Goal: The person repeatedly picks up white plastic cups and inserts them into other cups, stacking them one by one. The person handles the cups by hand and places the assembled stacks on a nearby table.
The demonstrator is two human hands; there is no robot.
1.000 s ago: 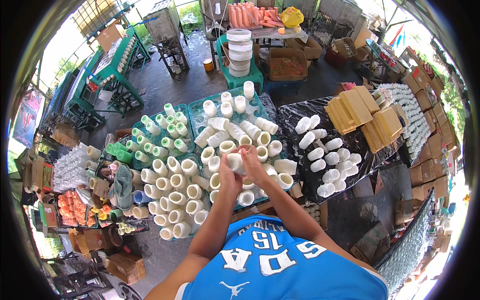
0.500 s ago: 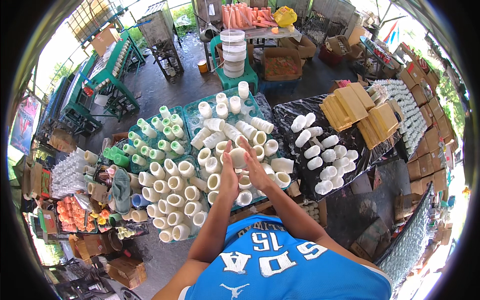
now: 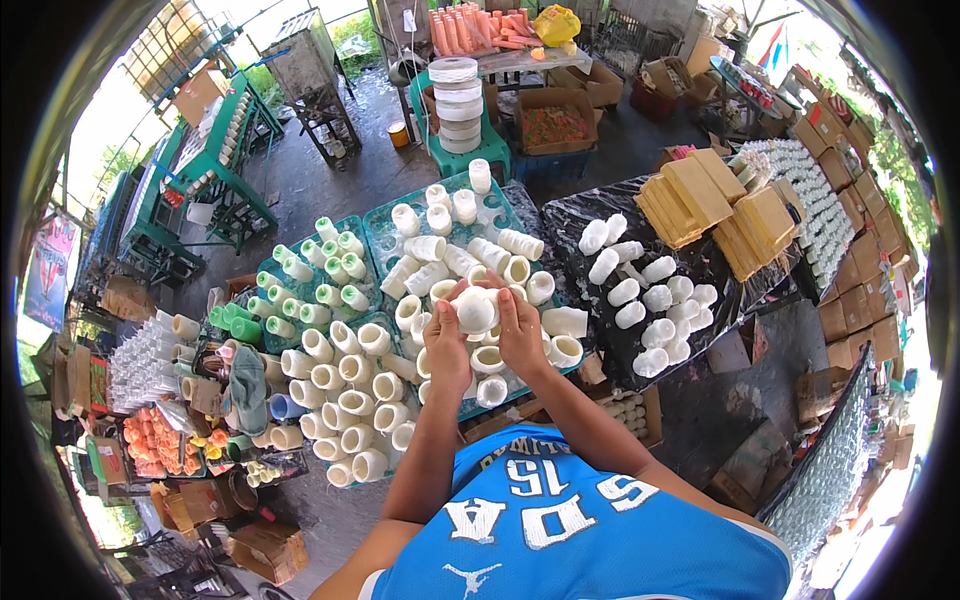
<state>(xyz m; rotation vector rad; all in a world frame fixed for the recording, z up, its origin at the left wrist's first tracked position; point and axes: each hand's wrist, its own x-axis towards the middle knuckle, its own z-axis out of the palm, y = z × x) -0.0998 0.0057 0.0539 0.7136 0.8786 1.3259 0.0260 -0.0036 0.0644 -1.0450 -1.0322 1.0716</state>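
Note:
Between my two hands is a white candle (image 3: 477, 314), its rounded end turned up toward me. My left hand (image 3: 447, 343) wraps its left side and my right hand (image 3: 521, 333) its right, with the fingers curled behind it. Below and around my hands, cream wax cylinders (image 3: 429, 248), some hollow with open ends, fill a teal table (image 3: 380, 225). More hollow cream cylinders (image 3: 354, 402) stand close together left of my forearms.
Pale green candles (image 3: 297, 268) stand at the left of the table. On the right, white candles (image 3: 657, 298) and yellow wax slabs (image 3: 690, 200) lie on black plastic sheeting (image 3: 570, 225). Stacked white spools (image 3: 458, 105) rest on a green chair (image 3: 487, 160) beyond the table.
My hands have gone from extended, nearly straight fingers to curled fingers around the candle. The candle now shows its rounded end. The view has shifted slightly.

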